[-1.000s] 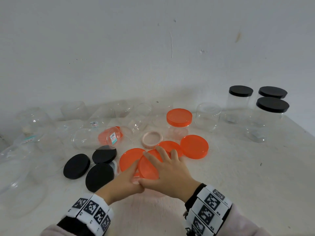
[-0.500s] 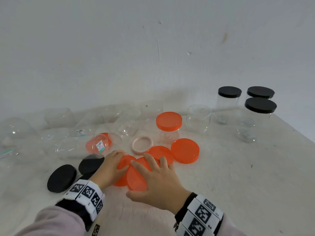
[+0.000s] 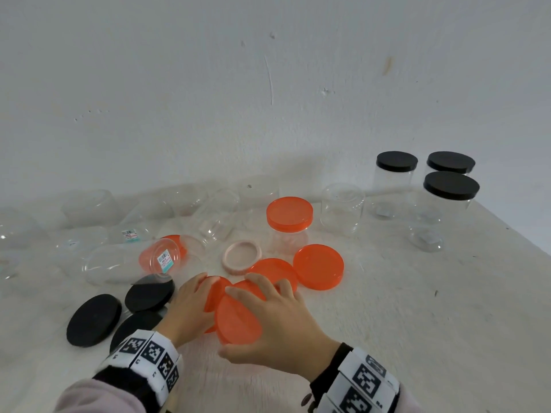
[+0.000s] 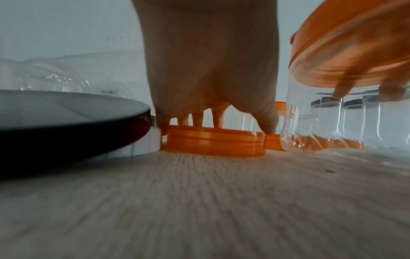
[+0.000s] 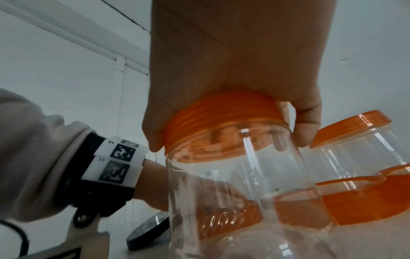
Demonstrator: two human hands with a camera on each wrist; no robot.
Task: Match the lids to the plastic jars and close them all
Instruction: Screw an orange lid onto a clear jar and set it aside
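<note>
Right hand [image 3: 280, 326] clamped from above on an orange lid [image 3: 238, 320], thumb and fingers curled round its rim; lid seated on the mouth of a clear jar [image 5: 239, 192] standing on the table [image 3: 417, 338], as seen from the right wrist. Whether fully screwed down: cannot tell, view blurred. Left hand [image 3: 190, 308] just beside it, fingers bent down round the edge of a second orange lid [image 4: 216, 142] lying flat on the table, fingertips [image 4: 218, 121] touching its top. Hands close together, apparently not touching. Two more loose orange lids [image 3: 318, 267] flat on the table just beyond the right hand, overlapping or touching. Pink ring [image 3: 241, 257] behind them. Capped orange jar [image 3: 289, 225] upright further back. Three loose black lids [image 3: 94, 319] left of the left hand, near one another. Small jar with a sticker [image 3: 162, 259] lying on its side behind the black lids. Several open clear jars [image 3: 89, 207] along the wall at left, some tipped over. Three black-capped jars [image 3: 450, 210] upright at far right, well apart from the hands; one open clear jar [image 3: 342, 208] between them and the orange-capped one.
</note>
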